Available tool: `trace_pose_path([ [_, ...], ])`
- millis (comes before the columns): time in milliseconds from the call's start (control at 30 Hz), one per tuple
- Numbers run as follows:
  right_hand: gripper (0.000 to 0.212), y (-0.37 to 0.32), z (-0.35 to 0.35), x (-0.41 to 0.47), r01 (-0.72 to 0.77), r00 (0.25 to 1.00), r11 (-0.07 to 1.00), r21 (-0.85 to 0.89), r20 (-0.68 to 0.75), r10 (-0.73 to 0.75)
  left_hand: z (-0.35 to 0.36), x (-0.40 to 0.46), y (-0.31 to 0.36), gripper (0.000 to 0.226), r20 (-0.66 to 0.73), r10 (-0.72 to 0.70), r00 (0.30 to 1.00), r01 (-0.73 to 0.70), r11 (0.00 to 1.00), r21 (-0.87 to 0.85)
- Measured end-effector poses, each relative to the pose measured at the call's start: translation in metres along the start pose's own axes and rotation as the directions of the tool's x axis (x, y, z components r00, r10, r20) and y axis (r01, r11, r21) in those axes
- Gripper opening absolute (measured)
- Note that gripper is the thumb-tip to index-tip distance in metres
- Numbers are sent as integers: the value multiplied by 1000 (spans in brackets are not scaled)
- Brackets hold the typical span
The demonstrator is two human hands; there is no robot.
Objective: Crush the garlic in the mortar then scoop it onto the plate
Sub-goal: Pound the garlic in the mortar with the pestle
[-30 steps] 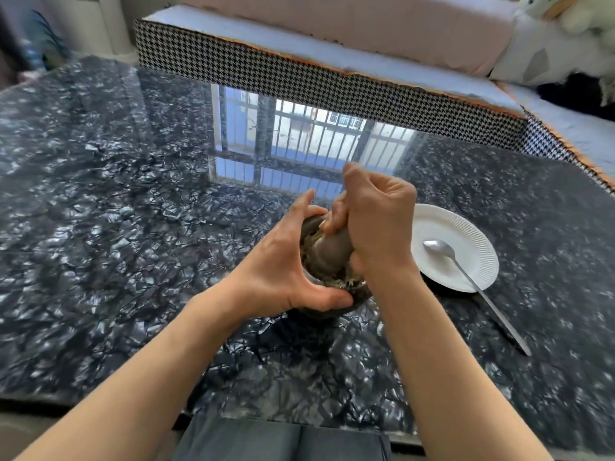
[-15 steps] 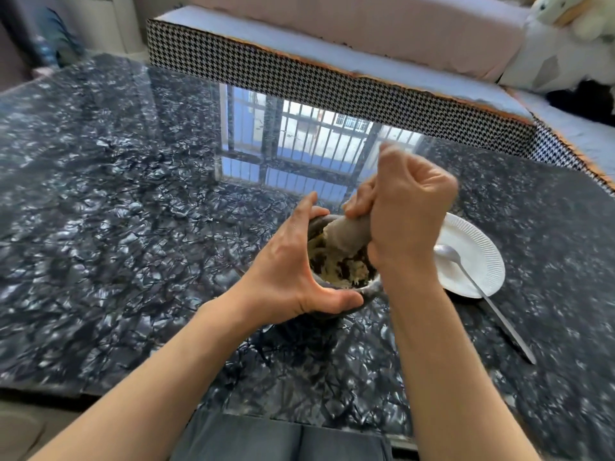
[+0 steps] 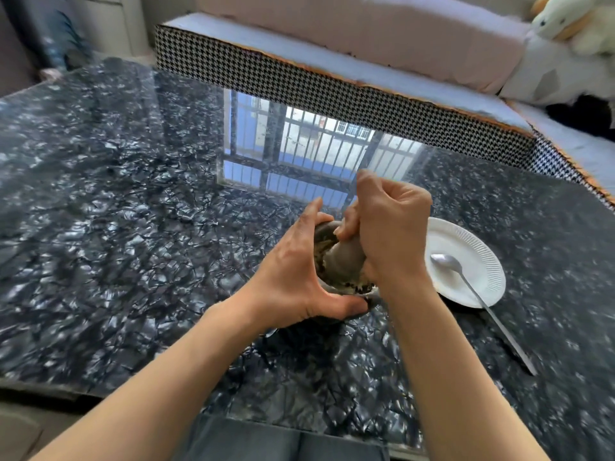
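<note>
While the right hand is closed in a fist around the pestle, the left hand cups the near-left wall of the mortar, thumb along the near rim and fingers curled round the far side. This hold appears intended to brace the bowl against sliding on the glossy dark counter as force comes down. The pestle is tilted, its handle leaning to the right into the fist and its broad end pressed into the bowl; that angle suits grinding against the wall rather than straight pounding. Garlic is in the mortar, visible as pale, speckled mash along the inner wall and near rim; how fine it is cannot be judged. A white paper plate sits just to the right of the mortar, bare of garlic, evidently kept near so the transfer is short. A metal spoon lies with its bowl resting on the plate and its handle trailing off to the near right over the counter, untouched. Assessment: crushing is under way; scooping is not yet begun. Risk noted: mash at the near rim could spill over the edge.
</note>
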State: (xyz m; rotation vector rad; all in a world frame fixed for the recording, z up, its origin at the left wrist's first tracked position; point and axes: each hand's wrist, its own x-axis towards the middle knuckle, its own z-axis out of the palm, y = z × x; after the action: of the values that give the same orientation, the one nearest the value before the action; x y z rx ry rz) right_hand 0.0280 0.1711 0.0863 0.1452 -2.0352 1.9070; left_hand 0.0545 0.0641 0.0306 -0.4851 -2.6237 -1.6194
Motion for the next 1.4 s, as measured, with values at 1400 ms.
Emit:
trace_pose_path([
  [1400, 54, 0, 6, 2, -1, 1000, 994, 111, -6, 2, 2, -1, 1, 127, -37, 4, 999, -2, 999, 41],
])
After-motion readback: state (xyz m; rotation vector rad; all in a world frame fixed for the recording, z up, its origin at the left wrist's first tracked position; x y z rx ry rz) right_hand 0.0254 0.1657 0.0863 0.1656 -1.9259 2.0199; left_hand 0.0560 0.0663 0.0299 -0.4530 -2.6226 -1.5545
